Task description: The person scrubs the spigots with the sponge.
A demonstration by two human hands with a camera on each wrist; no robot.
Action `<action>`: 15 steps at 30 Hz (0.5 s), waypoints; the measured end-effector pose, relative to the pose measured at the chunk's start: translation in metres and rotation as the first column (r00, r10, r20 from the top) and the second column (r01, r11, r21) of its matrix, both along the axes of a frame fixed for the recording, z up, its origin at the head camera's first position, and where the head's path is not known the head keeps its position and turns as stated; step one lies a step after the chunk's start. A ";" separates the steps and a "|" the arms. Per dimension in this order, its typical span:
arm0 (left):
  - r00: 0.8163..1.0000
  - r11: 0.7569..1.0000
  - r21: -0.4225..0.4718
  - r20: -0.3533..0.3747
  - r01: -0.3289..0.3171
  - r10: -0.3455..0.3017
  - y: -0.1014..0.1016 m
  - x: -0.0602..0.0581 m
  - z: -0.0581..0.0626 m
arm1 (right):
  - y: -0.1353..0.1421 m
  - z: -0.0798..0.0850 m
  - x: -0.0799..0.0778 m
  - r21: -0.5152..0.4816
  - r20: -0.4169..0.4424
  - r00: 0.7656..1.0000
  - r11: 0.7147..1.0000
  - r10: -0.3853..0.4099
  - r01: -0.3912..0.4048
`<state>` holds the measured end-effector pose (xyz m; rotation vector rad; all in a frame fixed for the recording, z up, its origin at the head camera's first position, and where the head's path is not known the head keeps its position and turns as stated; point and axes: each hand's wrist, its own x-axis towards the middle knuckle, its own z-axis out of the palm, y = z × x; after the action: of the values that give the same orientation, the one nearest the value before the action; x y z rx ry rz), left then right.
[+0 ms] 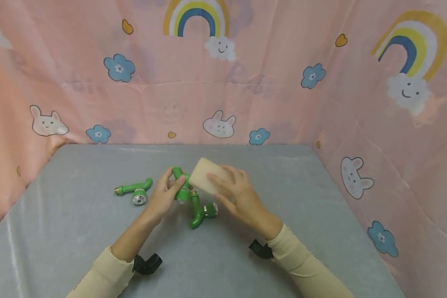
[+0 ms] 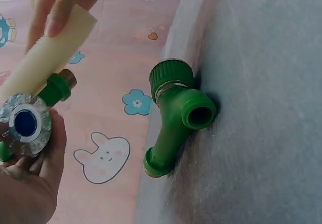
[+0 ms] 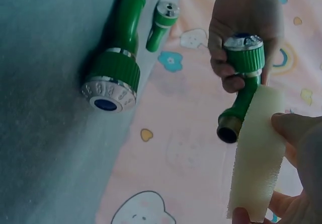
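My left hand [image 1: 164, 198] grips a green faucet [image 1: 183, 191] with a silver-rimmed knob, held up above the table. In the left wrist view the knob [image 2: 25, 123] of this faucet faces the camera, and its brass threaded end [image 2: 69, 78] sticks out. A cream-coloured sponge block [image 1: 208, 176] is pinched between the thumb and fingers of my right hand [image 1: 246, 203]. In the right wrist view the sponge [image 3: 259, 153] lies against the side of the held faucet [image 3: 245, 95], near its threaded end.
A second green faucet [image 1: 198, 211] lies on the grey table [image 1: 223, 256] just below the hands. To the left lies a third green faucet [image 1: 135, 190]. Black curved mounts [image 1: 147, 264] sit at both wrists. Behind the table hangs a pink patterned curtain [image 1: 149, 107].
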<state>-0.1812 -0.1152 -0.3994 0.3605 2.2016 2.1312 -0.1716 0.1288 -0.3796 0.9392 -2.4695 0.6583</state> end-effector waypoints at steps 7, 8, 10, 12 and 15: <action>0.997 0.994 0.086 0.031 0.066 -0.069 -0.001 0.001 0.004 | 0.006 0.000 -0.006 -0.028 0.035 0.999 0.999 -0.039 0.040; 0.996 0.993 0.091 0.038 0.071 -0.075 -0.001 0.001 0.005 | 0.007 0.001 -0.007 -0.035 0.038 0.998 0.998 -0.041 0.043; 0.995 0.992 0.097 0.051 0.081 -0.086 -0.002 0.001 0.007 | 0.009 0.001 -0.008 -0.046 0.041 0.998 0.998 -0.047 0.049; 0.994 0.992 0.097 0.062 0.086 -0.092 -0.002 0.002 0.008 | 0.011 0.001 -0.010 -0.048 0.046 0.997 0.997 -0.056 0.058; 0.993 0.993 0.082 0.073 0.090 -0.096 -0.003 0.002 0.010 | 0.015 0.001 -0.013 -0.031 0.055 0.995 0.996 -0.077 0.079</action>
<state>-0.1790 -0.1181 -0.3899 0.3712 2.0240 2.1494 -0.1843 0.1434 -0.3784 0.8181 -2.5209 0.7043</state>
